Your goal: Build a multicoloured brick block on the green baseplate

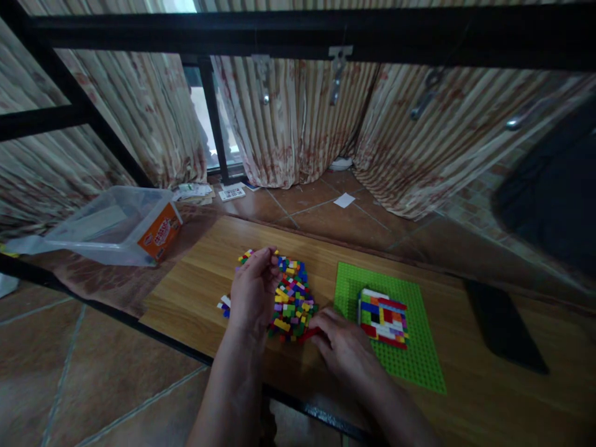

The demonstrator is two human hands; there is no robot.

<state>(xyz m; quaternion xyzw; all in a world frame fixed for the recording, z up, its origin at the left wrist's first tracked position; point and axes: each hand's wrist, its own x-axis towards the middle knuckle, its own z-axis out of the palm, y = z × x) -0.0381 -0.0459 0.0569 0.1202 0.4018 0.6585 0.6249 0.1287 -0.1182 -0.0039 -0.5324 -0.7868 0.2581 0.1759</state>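
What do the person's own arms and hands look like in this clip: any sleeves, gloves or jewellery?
Both forearms are bare, with no sleeves in view. The left hand and right hand wear no gloves. No rings, watch or bands show, though the dim light hides fine detail.

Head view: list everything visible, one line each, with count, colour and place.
wooden board: one, light brown, laid on the floor
brick pile: many small bricks, mixed colours, middle of the board
green baseplate: one, bright green, right of the pile
brick build: one, red, white, blue and yellow, on the baseplate
plastic tub: one, clear with an orange label, far left
dark flat object: one, black, right end of the board
curtains: pale patterned, behind
left hand: over the pile's left side
right hand: fingertips at a red brick, pile's near edge
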